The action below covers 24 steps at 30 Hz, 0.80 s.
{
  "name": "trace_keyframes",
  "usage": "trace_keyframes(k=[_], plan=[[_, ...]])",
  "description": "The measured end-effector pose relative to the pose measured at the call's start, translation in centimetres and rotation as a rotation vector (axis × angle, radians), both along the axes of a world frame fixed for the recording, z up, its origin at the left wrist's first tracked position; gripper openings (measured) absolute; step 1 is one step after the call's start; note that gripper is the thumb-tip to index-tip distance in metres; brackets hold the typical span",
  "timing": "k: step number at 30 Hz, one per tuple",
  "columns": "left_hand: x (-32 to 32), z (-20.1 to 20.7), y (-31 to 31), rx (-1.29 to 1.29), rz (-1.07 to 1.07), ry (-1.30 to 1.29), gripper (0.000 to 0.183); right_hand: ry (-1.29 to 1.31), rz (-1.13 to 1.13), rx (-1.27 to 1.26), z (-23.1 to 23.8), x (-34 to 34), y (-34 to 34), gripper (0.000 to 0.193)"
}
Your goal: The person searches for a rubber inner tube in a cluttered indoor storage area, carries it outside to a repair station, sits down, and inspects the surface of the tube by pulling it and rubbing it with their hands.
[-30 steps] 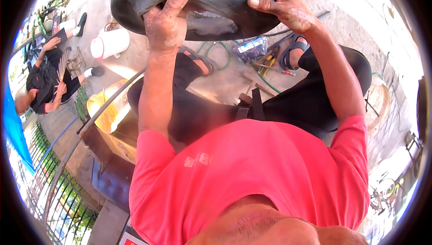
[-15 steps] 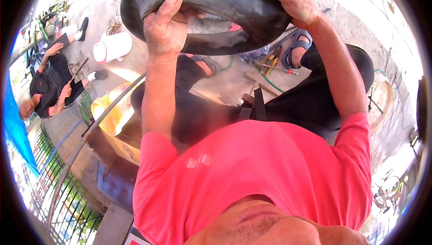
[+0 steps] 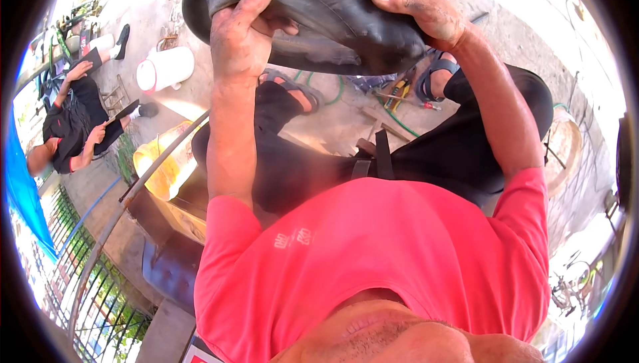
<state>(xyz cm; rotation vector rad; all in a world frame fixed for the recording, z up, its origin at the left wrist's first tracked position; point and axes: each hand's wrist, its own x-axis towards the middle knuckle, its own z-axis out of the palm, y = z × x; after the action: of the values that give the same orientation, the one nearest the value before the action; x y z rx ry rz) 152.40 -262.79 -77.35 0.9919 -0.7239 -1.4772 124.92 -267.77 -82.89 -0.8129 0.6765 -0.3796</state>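
Note:
A black inner tube (image 3: 326, 13), plump with air and dusty on its surface, is held up in front of me at the top of the view. My left hand (image 3: 241, 40) grips its near left side, thumb up on the outside and fingers curled through the ring. On the right end, my right hand (image 3: 426, 15) is closed round the rubber, thumb lying on the face toward me. The fingers behind the tube are hidden. The tube's upper edge runs out of view.
Hand tools (image 3: 399, 91) and a green hose (image 3: 399, 122) lie on the concrete between my feet. To the left are a white jug (image 3: 166, 68), a yellow bucket (image 3: 160, 163) and a curved metal bar (image 3: 133, 193). Beyond them another person (image 3: 73, 120) sits. A round basin (image 3: 566, 153) stands right.
The inner tube has tilted, so its central opening looks narrower. Both hands keep their hold, and the right has shifted slightly left with the tube.

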Motion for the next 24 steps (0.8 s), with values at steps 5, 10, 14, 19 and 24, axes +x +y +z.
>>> trace_keyframes(k=[5, 10, 14, 19, 24], plan=[[-0.9, -1.1, 0.2, 0.134, -0.091, -0.299, 0.036, 0.199, 0.131, -0.160, -1.1, 1.2, 2.1, 0.049], [-0.1, -3.6, -1.0, -0.071, -0.401, 0.105, 0.041, -0.170, -0.214, 0.365, -0.9, -0.2, 1.5, 0.048], [-2.9, -2.6, 2.7, 0.061, -0.720, -0.414, 0.072, -0.331, -0.397, 0.292, 1.1, 0.7, 0.2, 0.059], [-0.7, -1.3, 2.2, 0.076, -0.674, -0.822, 0.065, -0.264, -0.488, 0.317, -0.1, -1.8, 0.2, 0.055], [2.6, -0.4, 2.4, 0.013, -0.580, -1.060, 0.058, -0.290, -0.520, 0.246, -3.3, -3.3, 1.8, 0.043]])
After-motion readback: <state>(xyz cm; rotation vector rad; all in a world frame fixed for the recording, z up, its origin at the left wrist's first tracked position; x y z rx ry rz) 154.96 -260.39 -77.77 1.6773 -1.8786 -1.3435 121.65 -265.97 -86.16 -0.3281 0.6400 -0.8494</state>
